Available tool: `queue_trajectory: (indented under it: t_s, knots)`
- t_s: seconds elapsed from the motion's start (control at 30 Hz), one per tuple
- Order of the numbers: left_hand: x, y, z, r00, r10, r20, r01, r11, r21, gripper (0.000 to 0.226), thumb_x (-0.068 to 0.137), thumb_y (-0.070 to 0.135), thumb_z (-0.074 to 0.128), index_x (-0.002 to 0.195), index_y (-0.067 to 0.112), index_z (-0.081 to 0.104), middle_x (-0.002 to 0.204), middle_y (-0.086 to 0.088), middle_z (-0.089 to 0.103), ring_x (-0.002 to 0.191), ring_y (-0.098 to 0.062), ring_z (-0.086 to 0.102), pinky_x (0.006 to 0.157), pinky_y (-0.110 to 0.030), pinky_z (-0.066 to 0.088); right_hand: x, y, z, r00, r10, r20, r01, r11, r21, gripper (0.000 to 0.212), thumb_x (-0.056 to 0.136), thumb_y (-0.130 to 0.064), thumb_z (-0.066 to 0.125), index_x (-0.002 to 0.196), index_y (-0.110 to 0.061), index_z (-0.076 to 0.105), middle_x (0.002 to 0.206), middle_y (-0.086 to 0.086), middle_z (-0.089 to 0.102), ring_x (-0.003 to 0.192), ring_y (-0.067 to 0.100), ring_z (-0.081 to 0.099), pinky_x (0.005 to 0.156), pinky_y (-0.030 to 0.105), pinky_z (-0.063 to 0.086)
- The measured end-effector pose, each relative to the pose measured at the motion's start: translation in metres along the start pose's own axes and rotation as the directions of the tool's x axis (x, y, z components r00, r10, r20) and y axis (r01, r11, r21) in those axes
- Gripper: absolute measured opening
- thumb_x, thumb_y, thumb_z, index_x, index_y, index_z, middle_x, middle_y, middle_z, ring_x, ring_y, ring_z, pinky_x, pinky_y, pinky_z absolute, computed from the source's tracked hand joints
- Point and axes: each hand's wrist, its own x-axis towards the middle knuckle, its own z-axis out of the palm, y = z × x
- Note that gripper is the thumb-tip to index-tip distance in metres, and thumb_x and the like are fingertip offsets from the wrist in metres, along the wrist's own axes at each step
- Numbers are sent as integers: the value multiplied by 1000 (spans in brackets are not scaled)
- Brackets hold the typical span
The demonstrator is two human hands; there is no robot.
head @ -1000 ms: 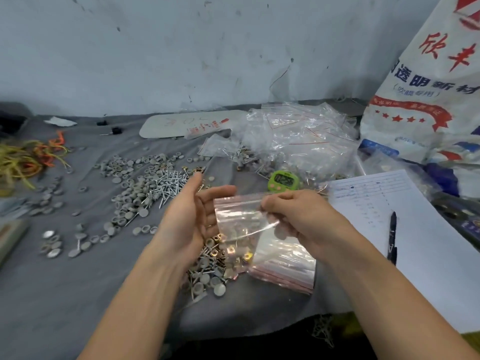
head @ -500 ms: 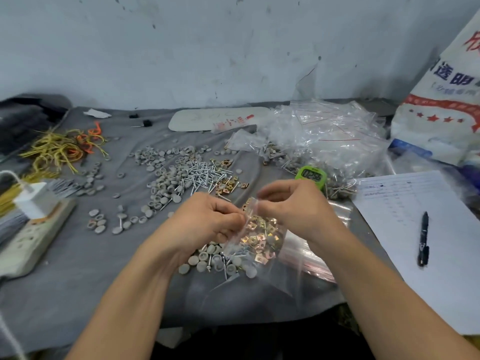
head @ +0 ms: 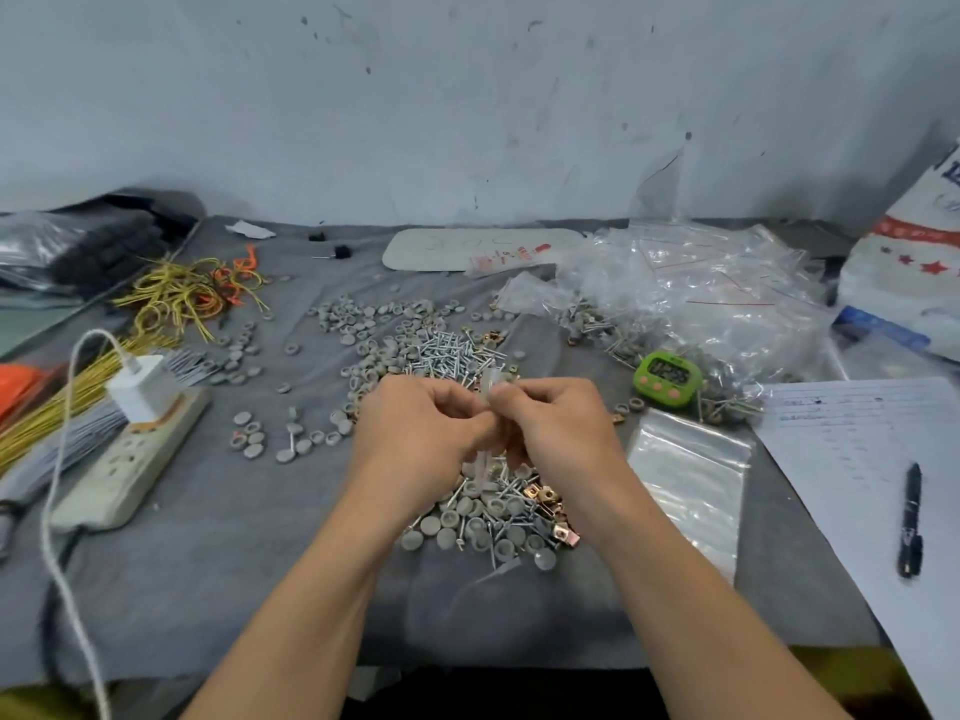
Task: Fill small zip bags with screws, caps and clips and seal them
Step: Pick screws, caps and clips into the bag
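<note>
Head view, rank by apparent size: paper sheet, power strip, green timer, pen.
1. paper sheet, cut off by the frame edge.
2. power strip.
3. green timer and pen: unsure, the pen is longer but much thinner.

One head-worn wide-angle view, close in, facing forward and down across the worktop [head: 208,589] to the wall [head: 467,96] behind. Both forearms [head: 322,589] enter from the bottom edge; left hand [head: 415,433] and right hand [head: 561,433] meet near frame centre.
</note>
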Motion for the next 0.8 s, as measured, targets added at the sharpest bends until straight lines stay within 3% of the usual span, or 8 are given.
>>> queue_trajectory:
  t_s: [0.13,0.3,0.33,0.4,0.5,0.67,0.73,0.8]
  knots:
    - [-4,-5,-7,986,-4,164,44,970,-240,22,84,13,82,63,14,75,62,-8,72,49,-11,59,48,-19,46,-2,8,1,992,35,122,-63,970,235,39,101,-14,59,65,-6,71,54,10,62,44,16,49,43,23,39]
    - [-3,-3,-10,949,-7,314,141,903,-406,38,94,8,65,58,19,65,52,5,53,45,-5,42,43,-16,33,5,6,-7,962,-123,244,65,971,231,38,103,-13,58,65,-11,66,52,0,53,49,11,44,49,19,37]
    - [-3,-4,-9,957,0,291,104,935,-340,37,92,8,65,57,20,63,51,6,52,45,-6,42,45,-18,34,5,5,-10,955,-147,257,114,984,138,39,101,-15,60,62,-15,65,51,0,53,49,11,43,49,20,36]
    - [-3,-12,-7,992,25,126,-28,999,24,33,84,20,69,54,21,58,46,10,52,43,-3,43,47,-21,34,4,6,-16,946,-176,273,229,958,-175,37,97,-23,64,61,-16,63,49,-4,53,46,6,41,48,20,32]
    - [-7,-22,-2,986,116,-123,-55,908,416,25,73,39,71,60,23,57,49,14,59,49,-2,53,47,-23,34,2,10,-18,949,-196,248,299,814,-498,34,94,-29,67,62,-19,62,50,-6,57,44,8,45,45,21,34]
    - [-3,-17,2,979,169,-115,-85,846,527,32,69,65,54,92,45,45,67,16,65,71,-6,59,65,-34,44,1,9,-16,949,-305,75,307,848,-432,36,97,-29,67,63,-20,67,53,-4,61,48,10,52,47,25,38]
    - [-5,-21,-2,996,84,-18,-64,864,499,36,70,58,60,101,47,46,68,21,67,72,-2,60,68,-34,45,0,6,-19,955,-297,26,290,903,-316,35,96,-26,68,61,-22,70,50,-11,60,44,5,51,46,17,35]
    - [-4,-21,-11,994,58,-95,-2,863,505,34,74,45,66,102,46,48,68,18,67,74,-6,62,69,-34,46,-1,6,-18,949,-315,13,301,892,-336,35,95,-26,69,60,-24,70,50,-12,62,43,4,52,45,16,36]
